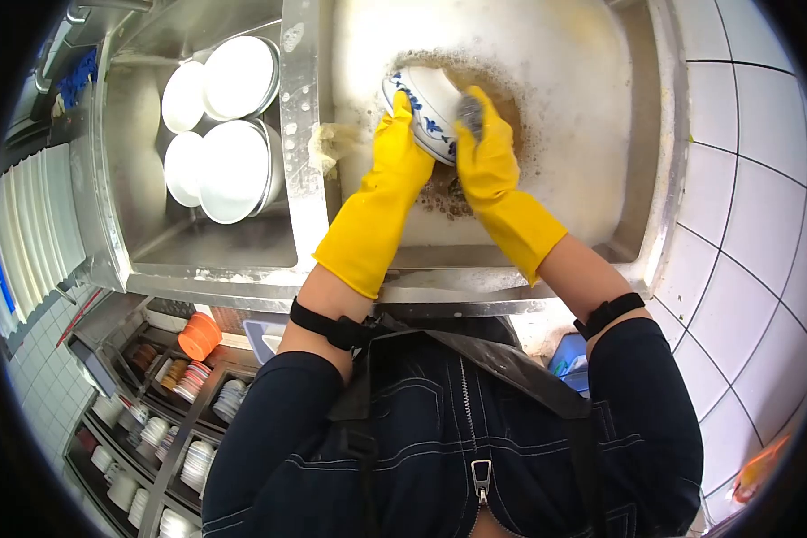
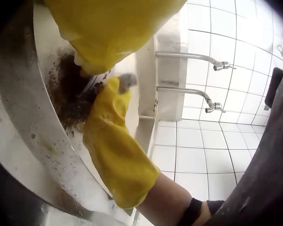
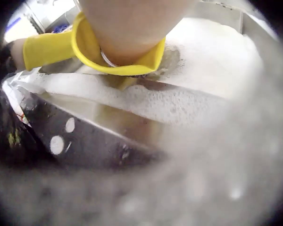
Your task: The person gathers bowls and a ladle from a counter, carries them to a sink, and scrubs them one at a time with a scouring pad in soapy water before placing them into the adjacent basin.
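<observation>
Both hands wear long yellow rubber gloves and work over the foamy right basin (image 1: 574, 134). My left hand (image 1: 402, 148) grips a white bowl (image 1: 432, 90) with blue flowers, its thumb on the outer wall. The bowl is tilted, low over the suds. In my right hand (image 1: 489, 161) is a grey wire scrubber (image 1: 469, 115), pressed against the bowl's right side. The left wrist view shows the scrubber (image 2: 127, 82) poking out past the right glove (image 2: 111, 108). Only the right glove's cuff (image 3: 118, 70) shows in the right wrist view; the fingers are hidden there.
White bowls (image 1: 233, 170) stand in the left basin, past a metal divider (image 1: 300, 134) with a yellowish scrap (image 1: 330, 145) on it. Taps (image 2: 188, 55) jut from the tiled wall (image 2: 203, 162). Shelves of stacked dishes (image 1: 197, 462) and an orange container (image 1: 200, 336) are at lower left.
</observation>
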`<control>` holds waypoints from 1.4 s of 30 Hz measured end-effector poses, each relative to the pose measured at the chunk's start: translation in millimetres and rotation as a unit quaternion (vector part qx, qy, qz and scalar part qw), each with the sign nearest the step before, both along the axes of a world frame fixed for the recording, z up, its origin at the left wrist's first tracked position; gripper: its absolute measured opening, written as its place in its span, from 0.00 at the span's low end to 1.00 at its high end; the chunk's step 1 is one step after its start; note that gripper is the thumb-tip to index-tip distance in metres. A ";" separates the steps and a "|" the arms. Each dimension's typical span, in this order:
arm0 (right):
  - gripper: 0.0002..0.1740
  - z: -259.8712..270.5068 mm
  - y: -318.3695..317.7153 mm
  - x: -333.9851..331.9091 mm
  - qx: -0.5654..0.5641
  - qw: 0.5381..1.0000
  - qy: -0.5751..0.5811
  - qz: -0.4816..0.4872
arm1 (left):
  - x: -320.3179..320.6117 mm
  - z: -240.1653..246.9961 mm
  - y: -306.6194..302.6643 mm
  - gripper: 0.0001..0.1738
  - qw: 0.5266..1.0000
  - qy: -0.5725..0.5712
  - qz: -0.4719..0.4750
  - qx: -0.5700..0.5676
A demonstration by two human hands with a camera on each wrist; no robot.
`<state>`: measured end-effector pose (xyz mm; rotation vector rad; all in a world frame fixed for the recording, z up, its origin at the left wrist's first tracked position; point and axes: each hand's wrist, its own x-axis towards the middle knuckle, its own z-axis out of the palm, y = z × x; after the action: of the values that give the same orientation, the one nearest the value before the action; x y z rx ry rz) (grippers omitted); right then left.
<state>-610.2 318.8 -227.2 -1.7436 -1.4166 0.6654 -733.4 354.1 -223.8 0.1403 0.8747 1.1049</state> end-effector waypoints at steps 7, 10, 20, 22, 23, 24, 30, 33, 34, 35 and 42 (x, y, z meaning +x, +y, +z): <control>0.42 -53.4 28.8 62.4 -0.278 0.912 0.254 -0.167 | -19.1 22.0 9.6 0.28 0.997 0.041 -0.041 -0.048; 0.45 -11.3 54.4 72.8 -0.299 0.913 0.261 -0.092 | -22.1 41.2 10.4 0.26 0.984 0.119 -0.128 -0.038; 0.30 22.3 4.9 27.1 -0.093 0.994 0.007 0.057 | -33.8 10.9 -9.7 0.49 0.904 0.311 -0.215 0.199; 0.28 9.3 -4.8 40.1 -0.112 0.992 0.026 0.058 | -36.5 7.0 -7.4 0.53 0.919 0.290 -0.212 0.165; 0.27 -0.2 -11.6 52.1 -0.125 0.987 0.044 0.096 | -40.3 -9.6 -9.8 0.55 0.893 0.317 -0.212 0.239; 0.27 -8.2 -16.1 58.0 -0.137 0.979 0.061 0.134 | -38.7 1.4 -4.7 0.55 0.893 0.318 -0.211 0.240; 0.22 24.9 -5.5 40.6 -0.171 0.978 0.043 0.108 | -23.4 31.3 -8.2 0.22 0.954 0.257 -0.057 0.141; 0.21 33.2 -14.3 47.0 -0.153 0.974 0.044 0.160 | -27.5 43.8 4.1 0.23 0.990 0.081 -0.069 -0.092; 0.21 36.1 -16.9 51.4 -0.137 0.972 0.041 0.187 | -28.2 46.1 0.8 0.23 0.990 0.080 -0.069 -0.088; 0.21 34.9 -20.7 59.0 -0.135 0.972 0.040 0.187 | -30.2 48.4 -6.3 0.23 0.981 0.175 -0.074 0.044; 0.21 78.5 -24.9 72.8 -0.321 0.928 0.184 -0.054 | -49.7 98.2 -6.3 0.21 0.863 0.390 -0.100 0.305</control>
<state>-537.4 293.9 -148.8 -2.0143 -0.8801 1.4283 -783.1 347.8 -125.6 1.2546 1.1502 1.0970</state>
